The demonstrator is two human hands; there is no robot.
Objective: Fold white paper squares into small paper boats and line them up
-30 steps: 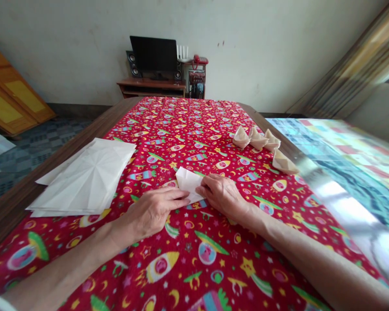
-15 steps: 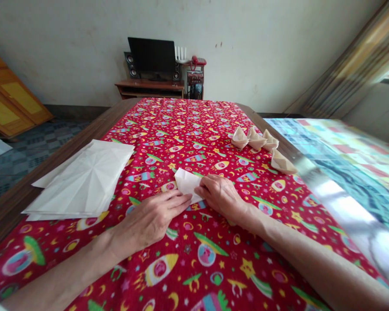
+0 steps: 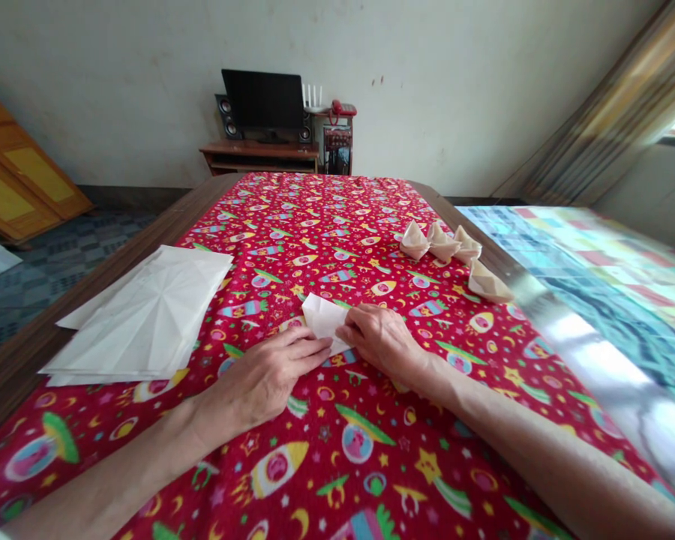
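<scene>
A small folded piece of white paper (image 3: 322, 318) lies on the red patterned cloth in front of me, its far left corner pointed. My right hand (image 3: 383, 339) has its fingers curled over the paper's right side, gripping it there. Along the near left edge of the paper, my left hand (image 3: 270, 369) rests with its fingers stretched out and close together, the tips touching it. The left thumb is hidden. To the left is a stack of creased white paper sheets (image 3: 146, 315). At the right, several folded paper boat-like shapes (image 3: 488, 282) stand near the cloth's edge.
The red cloth (image 3: 326, 442) covers most of a brown wooden table (image 3: 146, 251). Beyond it a monitor (image 3: 264, 100) stands on a low desk (image 3: 264, 150), with a red telephone (image 3: 344, 109) beside it. A bed with a bluish patterned cover (image 3: 585, 285) adjoins on the right.
Both hands and the folded paper stay practically in place. The whole view has shifted very slightly.
</scene>
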